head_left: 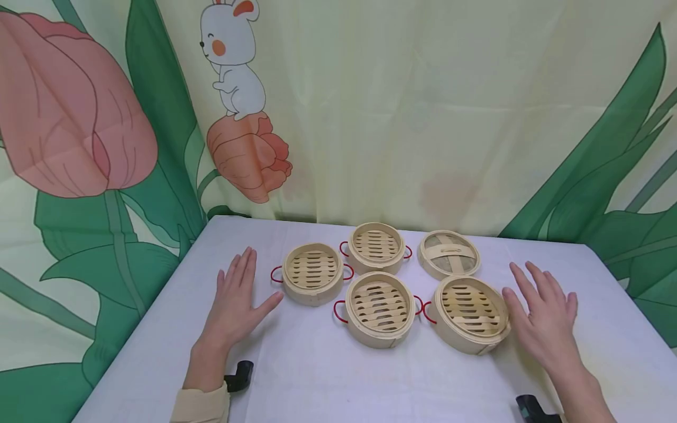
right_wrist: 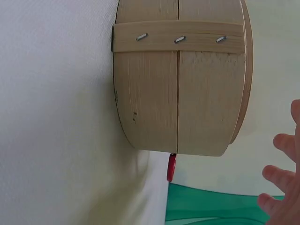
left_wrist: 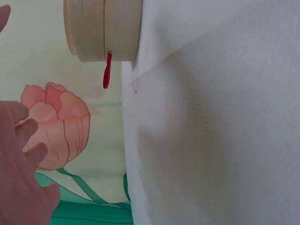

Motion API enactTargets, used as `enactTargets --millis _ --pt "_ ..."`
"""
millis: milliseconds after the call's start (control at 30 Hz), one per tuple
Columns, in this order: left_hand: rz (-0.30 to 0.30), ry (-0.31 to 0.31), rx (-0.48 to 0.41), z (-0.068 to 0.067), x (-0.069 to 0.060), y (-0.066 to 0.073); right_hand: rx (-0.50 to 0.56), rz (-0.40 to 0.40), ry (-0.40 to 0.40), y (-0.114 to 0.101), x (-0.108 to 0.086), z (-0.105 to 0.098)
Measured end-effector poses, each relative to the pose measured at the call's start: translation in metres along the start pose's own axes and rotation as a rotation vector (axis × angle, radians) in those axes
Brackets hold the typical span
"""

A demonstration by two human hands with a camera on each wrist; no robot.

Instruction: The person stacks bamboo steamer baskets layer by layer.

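My left hand (head_left: 235, 302) is held out with straight fingers and spread thumb, left of a bamboo steamer basket (head_left: 313, 275) with red handles. My right hand (head_left: 545, 320) is likewise extended, close beside the front-right steamer basket (head_left: 471, 314); whether its thumb touches the rim cannot be told. Another steamer basket (head_left: 381, 310) stands front centre, and one more (head_left: 376, 248) at the back. A woven bamboo lid (head_left: 449, 254) lies behind the front-right basket. In the right wrist view, a stapled basket wall (right_wrist: 180, 89) fills the middle. Both hands hold nothing.
A white cloth covers the table (head_left: 328, 382). Behind it hangs a curtain (head_left: 370, 117) printed with tulips and a rabbit. Black wrist devices show at the left wrist (head_left: 239, 376) and the right wrist (head_left: 534, 408).
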State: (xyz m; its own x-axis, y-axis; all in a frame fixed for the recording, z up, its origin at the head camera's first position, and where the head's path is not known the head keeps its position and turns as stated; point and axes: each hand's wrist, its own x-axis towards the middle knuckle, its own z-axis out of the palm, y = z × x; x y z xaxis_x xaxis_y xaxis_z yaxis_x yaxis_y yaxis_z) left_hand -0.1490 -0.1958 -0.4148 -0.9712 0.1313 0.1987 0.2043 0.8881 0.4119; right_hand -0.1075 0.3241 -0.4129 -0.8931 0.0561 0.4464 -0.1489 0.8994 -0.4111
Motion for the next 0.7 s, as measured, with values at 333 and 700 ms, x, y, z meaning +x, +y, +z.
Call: enactTargets --millis 333,700 --pt "0.018 0.013 -0.078 0.005 0.001 -0.001 0.020 -0.031 0.021 -0.009 0.003 0.001" --pt "0.038 0.028 -0.186 0.010 0.004 0.004 0.071 -0.104 0.032 -0.023 0.006 0.004"
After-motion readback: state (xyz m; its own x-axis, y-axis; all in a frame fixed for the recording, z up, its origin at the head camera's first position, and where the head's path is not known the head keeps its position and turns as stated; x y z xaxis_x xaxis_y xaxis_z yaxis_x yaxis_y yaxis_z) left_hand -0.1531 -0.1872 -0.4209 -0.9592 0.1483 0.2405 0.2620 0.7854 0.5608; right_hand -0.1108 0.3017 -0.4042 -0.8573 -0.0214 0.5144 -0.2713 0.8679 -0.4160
